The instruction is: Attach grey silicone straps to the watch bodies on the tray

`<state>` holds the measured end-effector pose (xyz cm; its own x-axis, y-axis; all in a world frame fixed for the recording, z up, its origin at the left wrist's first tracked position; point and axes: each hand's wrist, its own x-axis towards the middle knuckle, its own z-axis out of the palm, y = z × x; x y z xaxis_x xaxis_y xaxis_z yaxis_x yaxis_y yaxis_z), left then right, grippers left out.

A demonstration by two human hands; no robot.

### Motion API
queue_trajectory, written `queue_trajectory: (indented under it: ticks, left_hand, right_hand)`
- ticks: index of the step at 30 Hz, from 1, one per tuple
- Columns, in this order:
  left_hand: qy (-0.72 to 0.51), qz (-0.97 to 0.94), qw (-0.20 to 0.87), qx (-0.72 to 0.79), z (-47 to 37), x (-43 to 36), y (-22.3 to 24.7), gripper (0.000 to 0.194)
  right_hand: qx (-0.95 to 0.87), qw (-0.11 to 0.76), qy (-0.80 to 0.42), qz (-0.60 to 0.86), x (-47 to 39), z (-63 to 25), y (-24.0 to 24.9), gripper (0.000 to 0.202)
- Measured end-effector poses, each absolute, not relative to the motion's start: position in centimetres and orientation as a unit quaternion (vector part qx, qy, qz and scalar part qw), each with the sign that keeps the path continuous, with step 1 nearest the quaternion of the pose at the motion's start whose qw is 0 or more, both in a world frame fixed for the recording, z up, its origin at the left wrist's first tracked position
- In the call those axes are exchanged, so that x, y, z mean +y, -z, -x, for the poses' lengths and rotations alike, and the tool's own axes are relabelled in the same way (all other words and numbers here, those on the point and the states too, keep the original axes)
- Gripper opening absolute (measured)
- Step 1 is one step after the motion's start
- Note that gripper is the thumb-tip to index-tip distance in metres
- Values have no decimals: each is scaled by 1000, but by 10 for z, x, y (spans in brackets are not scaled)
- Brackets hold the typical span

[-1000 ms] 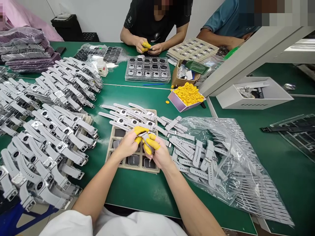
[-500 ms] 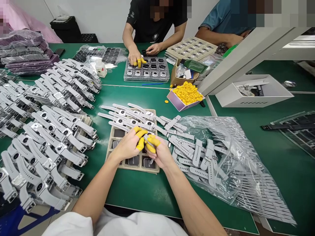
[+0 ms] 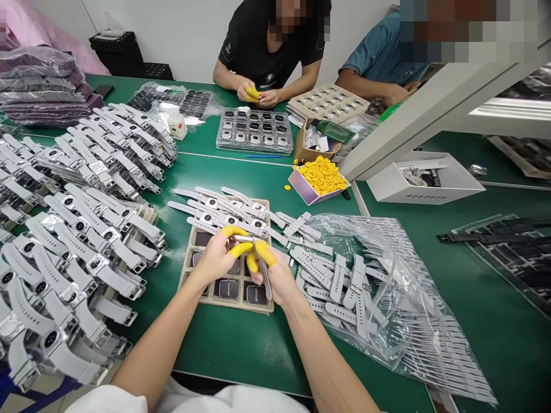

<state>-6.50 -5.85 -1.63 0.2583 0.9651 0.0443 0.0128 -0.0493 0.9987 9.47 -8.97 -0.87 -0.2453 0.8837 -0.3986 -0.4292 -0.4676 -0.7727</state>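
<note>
Yellow finger covers are on both my hands, which meet over a beige tray. My left hand pinches a silver watch case at its edge. A grey strap hangs down from the case, and my right hand has its fingers closed round it. Beyond my hands, watches with grey straps lie across the tray's far part. Dark square watch faces sit in the nearer compartments. Loose grey straps lie just right of the tray, partly on clear plastic.
Stacks of strapped watches fill the left side. A box of yellow finger covers and a white bin stand beyond the straps at right. Across the table, a person in black works behind a clear tray.
The watch case and strap in my hands have turned, so the strap now hangs downward. The person across has drawn both hands together above their tray. The view has shifted slightly.
</note>
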Motion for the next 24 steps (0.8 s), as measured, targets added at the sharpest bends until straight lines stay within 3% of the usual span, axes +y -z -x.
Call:
queue_trajectory:
  ticks: [5,10,13,17,20,24]
  left_hand:
    - [-542,-424,573,445,65,-52,10,40]
    - [-664,-275,480,504,88,-35,7,54]
    - [-628,-275,503,526,88,-35,8,50]
    - [-479,-406,598,498,69,-49,17,40]
    - [-430,-581,536,435,61,-57,24,33]
    - [-388,-724,436,367,67,-58,26,51]
  right_hand:
    - [-292,336,-787,426,-92,-94,7,44]
    - [-342,248,-798,430,-95,-97,1,40]
    - [-341,307,-773,438,-94,-96,0,36]
    - [-326,420,-730,429,-92,-96,3,33]
    - [-319,432,-734,416,-92,-95,6,29]
    - [-316,415,-753,401,-93,-95,7,26]
